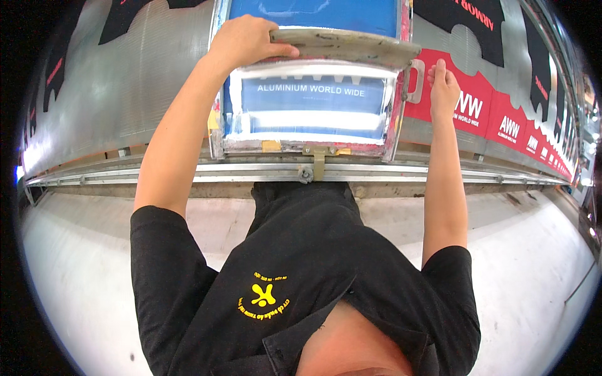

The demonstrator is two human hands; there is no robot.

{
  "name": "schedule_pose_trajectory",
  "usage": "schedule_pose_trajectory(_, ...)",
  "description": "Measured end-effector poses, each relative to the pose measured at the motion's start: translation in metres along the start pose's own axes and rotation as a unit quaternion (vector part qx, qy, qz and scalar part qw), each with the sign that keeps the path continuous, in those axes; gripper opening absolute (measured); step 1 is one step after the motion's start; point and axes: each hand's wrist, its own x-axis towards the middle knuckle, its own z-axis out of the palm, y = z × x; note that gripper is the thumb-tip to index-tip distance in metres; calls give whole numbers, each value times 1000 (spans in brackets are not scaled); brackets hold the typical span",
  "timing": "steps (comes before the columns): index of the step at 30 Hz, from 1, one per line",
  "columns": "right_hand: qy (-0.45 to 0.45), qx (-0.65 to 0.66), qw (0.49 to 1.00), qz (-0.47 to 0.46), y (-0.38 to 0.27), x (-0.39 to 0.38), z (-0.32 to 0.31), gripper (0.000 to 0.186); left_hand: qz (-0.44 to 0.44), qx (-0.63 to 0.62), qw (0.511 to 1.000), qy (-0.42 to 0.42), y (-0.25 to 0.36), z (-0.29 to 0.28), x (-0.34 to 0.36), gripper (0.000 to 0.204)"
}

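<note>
My left hand (pixel 248 42) is closed round the left end of a long grey squeegee (pixel 351 49), its thumb along the near side. The squeegee spans a screen printing frame (pixel 216 135), whose mesh is blue with white lettering and a glossy white band near the front. A pinkish handle (pixel 414 81) sticks out from the frame's right side. Just right of it, with a small gap, is my right hand (pixel 444 88), its fingers loosely curled and nothing visible in them.
A metal rail (pixel 238 172) with a clamp bracket (pixel 319 161) runs along the table's near edge. Red printed fabric pieces (pixel 508 119) lie in a row to the right. Black fabric pieces (pixel 470 25) lie along the far side and left. Pale floor (pixel 81 269) shows below.
</note>
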Motion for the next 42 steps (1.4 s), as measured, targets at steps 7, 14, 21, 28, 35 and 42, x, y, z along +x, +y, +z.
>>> schedule_pose_trajectory(7, -74, 90, 990, 80, 24, 13, 36, 32, 78, 2, 996, 35, -31, 13, 49, 34)
schedule_pose_trajectory(14, -127, 147, 967, 167, -41, -11, 9, 25, 60, -86, 994, -20, 25, 19, 22, 36)
schedule_pose_trajectory(21, -115, 159, 967, 161, -65, -29, -10, 24, 101, -110, 985, 85, 77, 93, -144, 59)
schedule_pose_trajectory(28, -104, 142, 973, 148, -62, -46, -10, 31, 72, -144, 981, 106, 124, 117, -258, 68)
schedule_pose_trajectory(35, 32, -31, 998, -33, -18, -33, 5, 37, 84, -188, 978, 23, 107, 37, -264, 48)
schedule_pose_trajectory(42, 85, -105, 987, -89, -12, -74, -95, 32, -7, -396, 903, 167, 15, 36, -227, 49)
